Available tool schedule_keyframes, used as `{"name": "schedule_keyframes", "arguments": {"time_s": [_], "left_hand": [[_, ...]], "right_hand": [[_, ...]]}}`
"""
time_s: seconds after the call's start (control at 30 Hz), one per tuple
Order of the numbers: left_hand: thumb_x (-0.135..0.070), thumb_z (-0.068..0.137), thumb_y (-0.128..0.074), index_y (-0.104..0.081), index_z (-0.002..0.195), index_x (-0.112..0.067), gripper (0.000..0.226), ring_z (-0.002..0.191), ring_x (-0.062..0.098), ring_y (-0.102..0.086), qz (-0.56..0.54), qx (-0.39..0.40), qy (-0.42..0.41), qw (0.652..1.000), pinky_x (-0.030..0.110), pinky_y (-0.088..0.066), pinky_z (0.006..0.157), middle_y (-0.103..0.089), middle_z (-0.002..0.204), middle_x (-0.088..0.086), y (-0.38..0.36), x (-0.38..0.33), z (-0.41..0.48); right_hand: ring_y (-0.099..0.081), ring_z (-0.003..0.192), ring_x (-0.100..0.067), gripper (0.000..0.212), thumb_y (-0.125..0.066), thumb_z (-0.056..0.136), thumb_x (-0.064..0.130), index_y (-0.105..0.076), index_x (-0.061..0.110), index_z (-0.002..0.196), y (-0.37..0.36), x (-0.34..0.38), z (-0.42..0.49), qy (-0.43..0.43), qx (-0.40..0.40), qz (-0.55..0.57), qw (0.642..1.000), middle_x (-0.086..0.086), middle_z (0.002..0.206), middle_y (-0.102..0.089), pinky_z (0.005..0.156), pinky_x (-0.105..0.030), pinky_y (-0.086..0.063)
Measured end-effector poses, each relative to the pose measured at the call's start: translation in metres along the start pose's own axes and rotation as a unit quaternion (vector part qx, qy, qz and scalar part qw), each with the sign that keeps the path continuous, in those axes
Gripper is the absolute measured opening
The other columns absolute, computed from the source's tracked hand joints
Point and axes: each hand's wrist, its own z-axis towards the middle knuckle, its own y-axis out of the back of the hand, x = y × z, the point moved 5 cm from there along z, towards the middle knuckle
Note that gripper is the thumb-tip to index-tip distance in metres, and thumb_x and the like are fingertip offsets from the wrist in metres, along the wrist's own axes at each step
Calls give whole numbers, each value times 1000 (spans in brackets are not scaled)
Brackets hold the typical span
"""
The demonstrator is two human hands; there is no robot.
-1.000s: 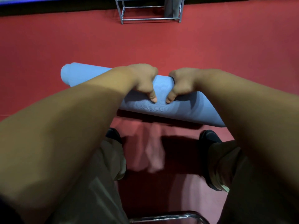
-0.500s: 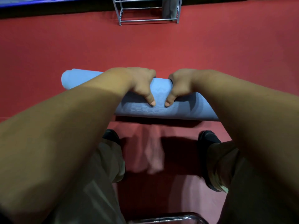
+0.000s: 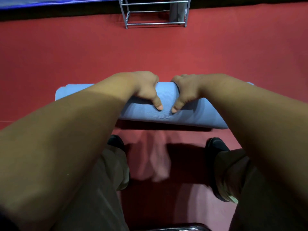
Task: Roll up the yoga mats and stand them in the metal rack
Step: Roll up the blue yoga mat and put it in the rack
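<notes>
A light blue yoga mat [image 3: 166, 100], rolled into a thick cylinder, lies crosswise above the red floor in front of my knees. My left hand [image 3: 146, 90] grips its middle from above, thumb curled down the near side. Right beside it, my right hand [image 3: 186, 92] grips the roll the same way. My forearms hide parts of both ends. The metal rack [image 3: 155, 24] stands at the far edge of the floor, straight ahead, with a grey rolled mat [image 3: 176, 12] upright in its right side.
The red floor [image 3: 66, 55] stretches between the roll and the rack. A blue mat edge [image 3: 50, 0] runs along the top left. My black shoes [image 3: 216, 145] stand below the roll. A chrome chair bar [image 3: 183, 228] shows at the bottom.
The roll has turned from slanted to nearly level and shifted a little away from me. Both hands kept their grip on its middle.
</notes>
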Motion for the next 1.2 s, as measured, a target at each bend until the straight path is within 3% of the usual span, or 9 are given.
{"name": "schedule_keyframes", "arguments": {"time_s": [0.07, 0.27, 0.43, 0.67, 0.8, 0.87, 0.93, 1.1, 1.2], "left_hand": [[-85, 33, -84, -64, 101, -24, 94, 87, 25, -67, -9, 8, 6, 1000, 42, -60, 85, -69, 95, -5, -1, 0, 1], [-69, 56, -94, -55, 118, -23, 87, 100, 29, -62, 7, 8, -9, 1000, 40, -55, 90, -66, 115, 1, -3, -4, 4], [-73, 49, -96, -44, 140, -25, 115, 126, 32, -54, 113, -10, -47, 992, 49, -48, 103, -55, 137, 1, -4, -19, 3], [-65, 54, -97, -42, 110, -26, 88, 118, 33, -57, 99, -45, -45, 993, 47, -45, 91, -60, 127, 1, 2, -14, 1], [-60, 54, -99, -53, 113, -24, 83, 96, 28, -63, 27, -15, -27, 999, 40, -55, 84, -64, 110, -1, 0, -2, 1], [-59, 56, -99, -57, 114, -22, 80, 94, 27, -65, 9, -1, -19, 1000, 37, -56, 81, -65, 107, -3, 0, -1, -2], [-59, 56, -99, -60, 114, -21, 79, 94, 27, -66, 0, 8, -13, 1000, 36, -56, 80, -66, 104, -3, 0, -1, -3], [-58, 60, -98, -56, 117, -22, 79, 97, 26, -64, -7, 23, -12, 1000, 37, -53, 82, -62, 104, -5, -3, -4, -2], [-62, 58, -97, -51, 125, -24, 90, 104, 28, -62, 14, 27, -24, 999, 43, -55, 95, -62, 119, -2, -6, -9, 2]], "right_hand": [[-61, 124, -31, 115, -100, 54, 62, -49, 21, 149, 1, 1, 0, 1, 3, -5, 1000, -5, 140, -60, 106, -44, -52], [-71, 98, -26, 82, -97, 51, 66, -70, 23, 116, 0, -2, -1, -12, 17, 1, 1000, 0, 107, -75, 93, -41, -60], [-74, 86, -22, 80, -90, 45, 78, -78, 22, 102, -5, -11, -1, -41, 23, 44, 998, 4, 92, -78, 87, -38, -62], [-71, 94, -23, 76, -92, 59, 71, -71, 21, 113, -4, -5, -2, -15, 17, 67, 998, 1, 103, -75, 92, -40, -59], [-65, 109, -26, 100, -94, 56, 70, -55, 24, 136, -5, -2, 2, -8, 20, 57, 998, 1, 122, -67, 102, -44, -55], [-64, 113, -26, 115, -96, 47, 71, -50, 27, 142, -7, 0, 3, -3, 27, 46, 999, 3, 128, -65, 104, -46, -54], [-63, 115, -26, 114, -98, 49, 67, -50, 26, 144, -6, 2, 3, 3, 27, 35, 999, 2, 130, -65, 104, -46, -54], [-70, 100, -25, 86, -97, 53, 64, -67, 24, 122, -3, 1, -2, 2, 28, 20, 999, 2, 111, -73, 96, -43, -59], [-73, 94, -22, 77, -96, 50, 67, -72, 26, 112, -6, -5, -2, -11, 37, 39, 998, 4, 103, -77, 93, -42, -61]]}}
